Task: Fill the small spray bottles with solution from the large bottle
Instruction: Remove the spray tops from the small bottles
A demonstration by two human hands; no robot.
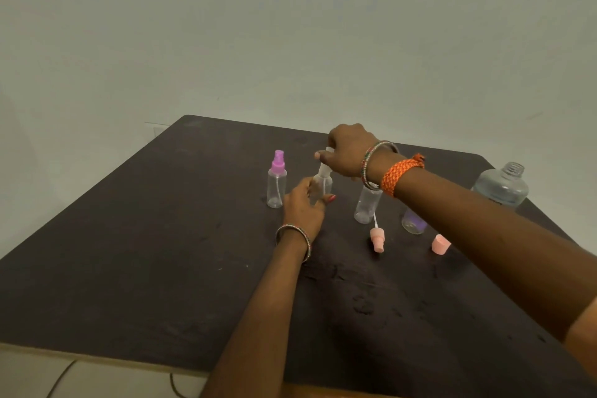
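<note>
Your left hand [305,203] wraps its fingers around the body of a small clear spray bottle [323,186] near the middle of the dark table [161,252], most likely to hold it down and stop it turning. Your right hand [347,152] comes over from the right and closes on that bottle's white pump top [326,160], thumb on the left side. That is a twisting grip, though you cannot tell from here whether the top is going on or coming off.

Just to the left stands a second small bottle with its purple pump [277,161] fitted. It looks empty and is apart from your hands, so it appears to be waiting its turn.

To the right, partly behind your right wrist, an open clear bottle [366,207] stands without a top. Its likely pump, the pink sprayer head [377,238], lies on the table just nearer you, with a pink cap [440,244] further right. They are laid beside their bottle to leave its neck free for pouring. Another small bottle [413,223] with something purple inside it sits behind your forearm, mostly hidden.

The large bottle [500,186] stands uncapped at the far right edge, well apart from the small ones and within your right hand's reach.
</note>
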